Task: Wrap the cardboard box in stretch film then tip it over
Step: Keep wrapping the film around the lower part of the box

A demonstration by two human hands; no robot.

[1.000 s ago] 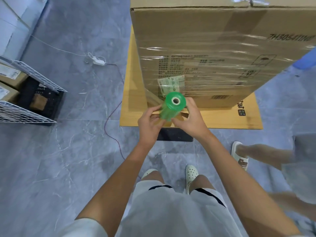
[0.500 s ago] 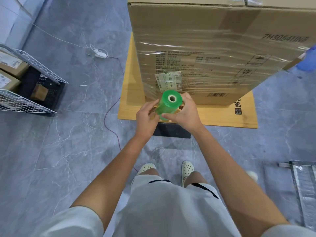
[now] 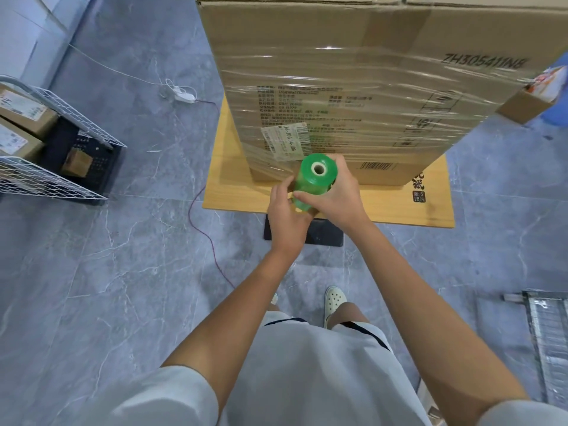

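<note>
A tall cardboard box (image 3: 368,72) stands upright on a flat wooden board (image 3: 230,167). Clear stretch film bands its middle and lower part. Just in front of the box's lower left corner I hold a green roll of stretch film (image 3: 313,179), upright, its white core facing up. My left hand (image 3: 287,210) grips the roll's lower left side. My right hand (image 3: 335,195) wraps round its right side, thumb across the front. A sheet of film runs from the roll to the box's left corner.
A white wire rack (image 3: 58,167) with small cartons stands at the left. A thin purple cable (image 3: 199,222) and a white plug (image 3: 181,95) lie on the grey tile floor. A dark block (image 3: 322,235) sits under the board. A metal frame (image 3: 547,333) lies lower right.
The roll and both hands have shifted slightly right along the box's lower front. The other person's leg and sandal seen at the right a second ago are gone.
</note>
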